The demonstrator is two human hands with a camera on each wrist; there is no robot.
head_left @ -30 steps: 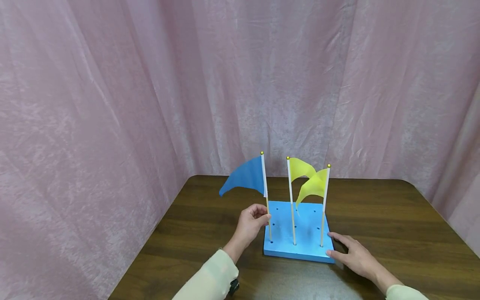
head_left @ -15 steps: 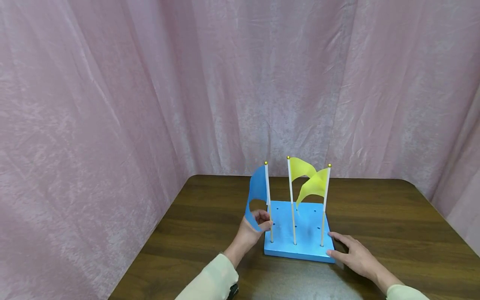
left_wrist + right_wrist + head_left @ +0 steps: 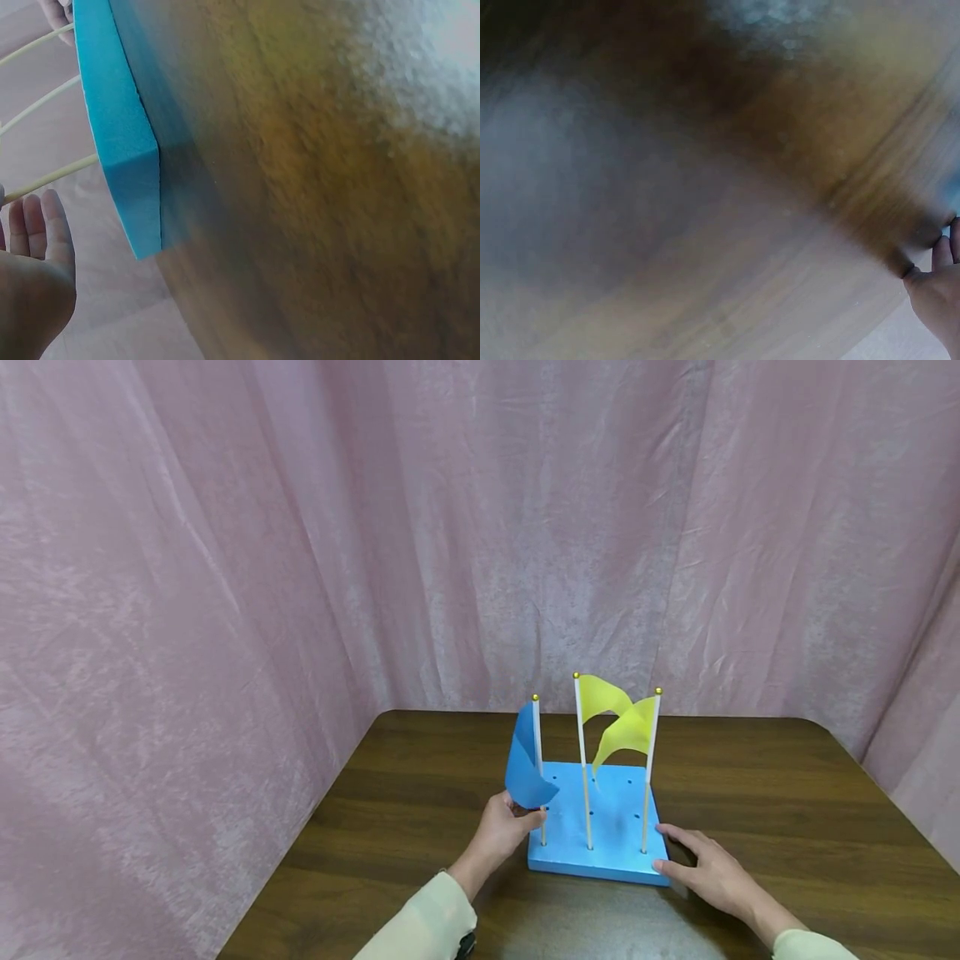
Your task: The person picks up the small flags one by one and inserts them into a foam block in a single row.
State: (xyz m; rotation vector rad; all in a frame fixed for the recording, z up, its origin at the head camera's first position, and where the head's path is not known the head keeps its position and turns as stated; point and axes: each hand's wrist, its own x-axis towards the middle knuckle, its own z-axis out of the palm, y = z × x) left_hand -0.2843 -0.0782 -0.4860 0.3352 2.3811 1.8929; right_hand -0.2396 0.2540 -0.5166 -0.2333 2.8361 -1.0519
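My left hand (image 3: pixel 501 833) pinches the wooden stick of a blue flag (image 3: pixel 527 768) between thumb and fingers. That stick stands upright in the front-left hole of a light blue foam board (image 3: pixel 611 827) with rows of holes. In the left wrist view the left hand (image 3: pixel 37 262) is beside the stick, close to the board's corner (image 3: pixel 131 165). Two yellow flags (image 3: pixel 602 696) (image 3: pixel 632 729) stand in the front row, one in the middle and one at the right. My right hand (image 3: pixel 708 870) rests with extended fingers against the board's right edge.
The board lies on a dark brown wooden table (image 3: pixel 787 802). Behind and to the left hangs a pink velvet curtain (image 3: pixel 480 543). Several small holes show behind the flags in the board's top.
The blue flag has come down, its stick now sitting in the front-left hole, and its cloth has swung toward me. My left hand lowered with it. The right hand stayed put.
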